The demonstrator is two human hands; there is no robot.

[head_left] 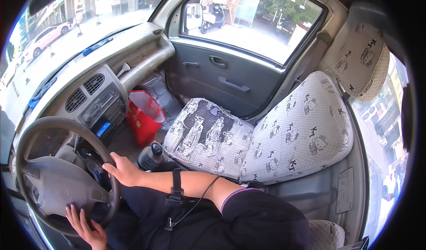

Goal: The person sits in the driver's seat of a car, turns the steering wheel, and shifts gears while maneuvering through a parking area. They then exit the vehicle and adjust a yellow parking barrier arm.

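- I see the steering wheel at the lower left of the frame, under both hands.
- The right hand touches the rim's right side; I cannot tell whether its fingers close around it.
- The left hand lies over the wheel's lower part at the bottom left, its fingers released, straight and spread.
- I see a black strap around the right forearm.
- The gear lever stands near mid-frame, just beside a pale patterned seat.
- Above it, I see an open-topped red bag.
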